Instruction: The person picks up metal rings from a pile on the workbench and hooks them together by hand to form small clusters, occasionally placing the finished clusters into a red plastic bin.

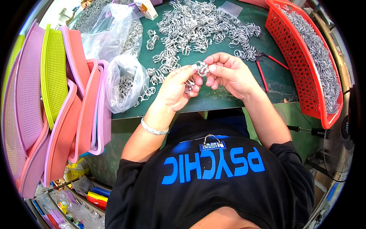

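Close together over the green table (228,102), my two hands meet at a small silvery metal ring piece (202,69). My left hand (173,89) pinches it from one side, with more silvery rings (189,84) tucked in its curled fingers. From the other side, the thumb and fingertips of my right hand (233,75) are closed on the same piece. How the parts link is too small to tell. Just beyond my hands spreads a heap of similar metal rings (198,24). Red-handled pliers (260,70) lie partly spread to the right of my right hand.
Left on the table stand a clear plastic bag (139,78) holding rings and a larger bag (103,42). Nested purple, coral and green plastic baskets (53,76) crowd the left. A red basket (301,76) full of metal pieces borders the right, above a fan (337,147).
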`<state>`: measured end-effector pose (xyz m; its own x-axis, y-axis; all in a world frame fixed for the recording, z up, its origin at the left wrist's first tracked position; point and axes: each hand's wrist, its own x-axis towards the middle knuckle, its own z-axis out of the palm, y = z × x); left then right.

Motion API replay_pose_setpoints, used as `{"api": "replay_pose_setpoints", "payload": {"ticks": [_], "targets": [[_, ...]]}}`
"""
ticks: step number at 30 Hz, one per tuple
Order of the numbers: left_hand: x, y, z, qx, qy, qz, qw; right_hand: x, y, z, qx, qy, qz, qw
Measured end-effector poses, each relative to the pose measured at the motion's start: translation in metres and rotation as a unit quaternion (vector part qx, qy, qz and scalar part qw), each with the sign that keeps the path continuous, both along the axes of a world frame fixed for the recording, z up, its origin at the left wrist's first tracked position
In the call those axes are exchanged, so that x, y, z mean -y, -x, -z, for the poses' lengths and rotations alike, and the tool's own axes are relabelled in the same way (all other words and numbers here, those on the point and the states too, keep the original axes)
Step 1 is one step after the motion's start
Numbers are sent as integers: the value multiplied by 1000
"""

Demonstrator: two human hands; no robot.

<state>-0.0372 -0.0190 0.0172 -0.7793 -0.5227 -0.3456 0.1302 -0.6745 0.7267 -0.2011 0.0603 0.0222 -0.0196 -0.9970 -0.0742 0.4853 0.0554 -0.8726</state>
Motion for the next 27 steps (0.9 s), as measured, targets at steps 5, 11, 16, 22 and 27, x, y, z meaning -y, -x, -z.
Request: {"api": "replay_pose_setpoints", "payload": {"ticks": [5, 11, 16, 22, 27], "targets": [[-4, 4, -2, 14, 19, 8, 1000, -4, 2, -1, -29, 4, 14, 999], [-6, 11, -7, 25, -5, 5, 1000, -7, 0, 2, -188, 106, 39, 976], [0, 34, -15, 25, 13, 70, 997, -28, 14, 2, -199, 155, 112, 961], [13, 90, -44, 75, 61, 77, 992, -50, 33, 40, -222, 61, 190, 954], [32, 170, -70, 34, 94, 127, 987, -69, 35, 54, -220, 72, 206, 951]]}}
